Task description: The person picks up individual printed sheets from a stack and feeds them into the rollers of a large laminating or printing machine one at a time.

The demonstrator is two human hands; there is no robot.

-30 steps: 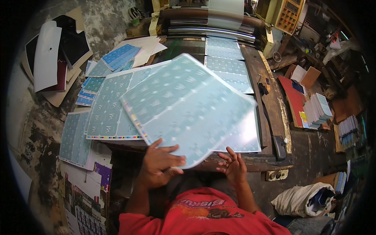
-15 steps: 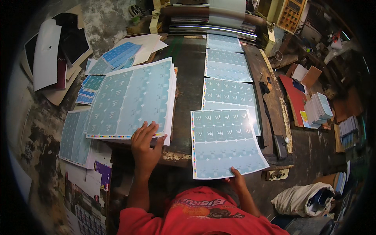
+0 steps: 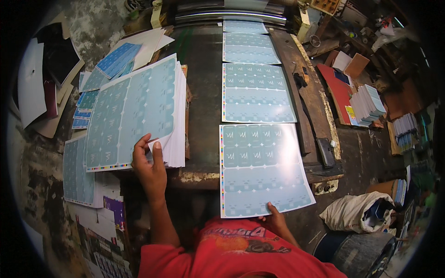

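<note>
My right hand pinches the lower edge of a pale blue-green printed sheet, thumb on top and the other fingers mostly hidden beneath. The sheet spans from the table's front edge toward me. My left hand is at the near right corner of a tall paper stack printed in the same pattern. Its thumb and fingers grip the top sheet's corner, which curls up and shows its white underside. Beyond the held sheet, similar printed sheets lie in a row along the table.
Metal rollers of a machine span the dark table's far end. A smaller stack and loose blue prints are at the left. A dark pouch hangs at the right edge. A cloth sack stands lower right.
My left hand has gone from lying on the stack's near edge to lifting the top sheet's corner. The sheet in my right hand has shifted slightly toward me. The whole view has shifted.
</note>
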